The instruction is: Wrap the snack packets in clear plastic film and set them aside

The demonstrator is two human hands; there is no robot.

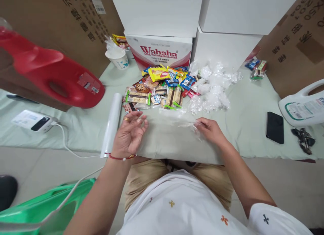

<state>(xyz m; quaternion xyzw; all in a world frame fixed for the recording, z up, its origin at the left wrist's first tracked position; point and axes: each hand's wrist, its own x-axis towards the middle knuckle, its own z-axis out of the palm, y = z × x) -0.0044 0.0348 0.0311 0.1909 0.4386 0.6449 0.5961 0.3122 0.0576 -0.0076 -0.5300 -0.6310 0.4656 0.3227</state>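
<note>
My right hand [210, 128] is closed, pinching a piece of thin clear plastic film [186, 123] that trails off to the left over the table. Palm up, with its fingers apart, my left hand [131, 132] is beside the film's far end; I cannot tell whether its fingertips touch it. A roll of clear plastic [111, 123] lies just left of that hand. Beyond both hands is a heap of wrapped snacks [160, 88]. Crumpled clear plastic [212, 88] is piled to the right of the snacks.
A Wahaha carton [159, 52] and white boxes [154, 12] stand behind. On the left are a red jug [50, 73], a paper cup [117, 59] and a white device [32, 121] with a cable. A phone [274, 127], keys [303, 140] and a white jug [303, 106] are right.
</note>
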